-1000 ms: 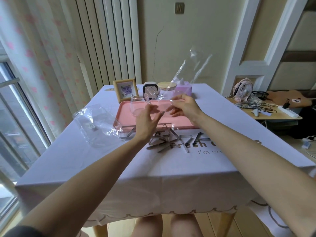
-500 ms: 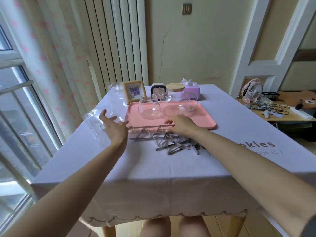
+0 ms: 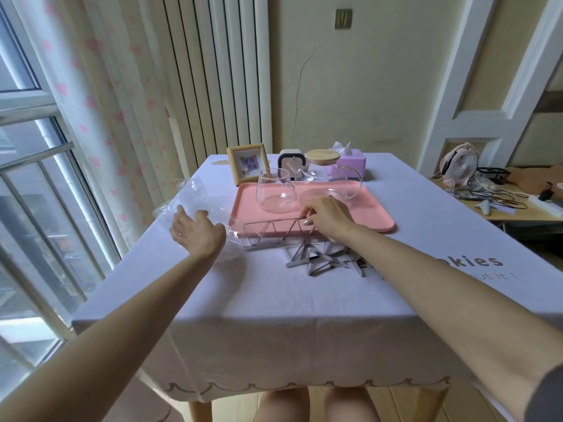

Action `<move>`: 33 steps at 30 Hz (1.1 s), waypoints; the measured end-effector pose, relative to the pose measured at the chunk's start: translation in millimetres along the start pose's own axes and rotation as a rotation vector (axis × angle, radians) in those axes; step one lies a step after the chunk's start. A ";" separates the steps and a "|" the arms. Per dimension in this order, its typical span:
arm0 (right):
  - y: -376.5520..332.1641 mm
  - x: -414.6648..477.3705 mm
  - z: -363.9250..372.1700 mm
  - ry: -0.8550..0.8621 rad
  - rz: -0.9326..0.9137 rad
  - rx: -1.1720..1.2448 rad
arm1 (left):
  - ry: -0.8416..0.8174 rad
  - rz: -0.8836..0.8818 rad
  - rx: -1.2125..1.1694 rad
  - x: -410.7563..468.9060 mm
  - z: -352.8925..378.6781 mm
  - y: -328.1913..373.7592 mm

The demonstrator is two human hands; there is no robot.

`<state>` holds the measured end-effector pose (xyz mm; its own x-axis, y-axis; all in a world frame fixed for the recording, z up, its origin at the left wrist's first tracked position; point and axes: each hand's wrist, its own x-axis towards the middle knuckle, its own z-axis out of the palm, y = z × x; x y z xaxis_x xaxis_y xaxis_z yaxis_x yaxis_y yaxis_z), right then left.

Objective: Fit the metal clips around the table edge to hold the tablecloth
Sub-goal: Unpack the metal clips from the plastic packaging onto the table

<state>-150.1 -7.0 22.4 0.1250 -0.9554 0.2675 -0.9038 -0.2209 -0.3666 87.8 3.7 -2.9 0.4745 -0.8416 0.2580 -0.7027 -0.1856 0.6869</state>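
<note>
The head camera looks down on a pink tray (image 3: 380, 216), which stands on a pale tablecloth (image 3: 274, 315). In the tray there are two containers: a glass cup (image 3: 272, 190) on its left part and a glass teapot (image 3: 327, 178) with a wooden lid toward its far side. Both look empty.

Behind the tray stand a picture frame (image 3: 248, 162), a small dark box (image 3: 291, 162) and a purple tissue box (image 3: 352, 161). Just to the left of the tray lies a crumpled clear plastic bag (image 3: 195, 199).

The metal clips (image 3: 316, 258) lie in a loose heap on the cloth, just in front of the tray's near rim. A few more stand against this rim like thin triangles.

The right hand (image 3: 329, 217) is over the near rim of the tray. Its fingers are bent, and the thumb and fingertips pinch the upper corner of one metal clip (image 3: 294, 231) that leans against the rim. The heap is just below the right wrist, on the side nearer to the camera, and the hand does not touch it.

The left hand (image 3: 198, 233) is to the left of the tray, above the plastic bag. Its fingers are straight and spread wide, and it holds nothing. The leaning clips are near this hand but apart from it.
</note>
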 end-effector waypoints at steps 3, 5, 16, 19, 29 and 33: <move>0.0 1.3 -9.0 0.067 -0.010 0.063 | 0.009 0.202 -0.050 0.7 2.8 4.3; 0.3 2.8 -15.7 0.084 0.003 0.101 | -0.042 0.285 -0.133 -0.2 6.0 10.2; 16.5 4.9 -29.8 0.088 0.072 0.384 | -0.414 0.205 -0.760 -17.3 7.4 34.0; 19.5 3.6 -35.0 0.045 0.063 0.483 | -0.497 0.118 -0.957 -17.1 2.6 43.2; 13.4 -2.8 -36.8 -0.020 0.135 0.768 | -0.919 0.245 -0.777 -45.8 22.1 78.7; 9.0 -2.8 -39.3 0.004 0.189 0.951 | -0.918 0.290 -0.772 -57.6 33.8 86.9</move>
<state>-174.7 1.4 53.3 0.0087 -0.9912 0.1320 -0.1999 -0.1311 -0.9710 -18.5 19.0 18.9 -0.4134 -0.9040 0.1094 -0.0745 0.1533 0.9854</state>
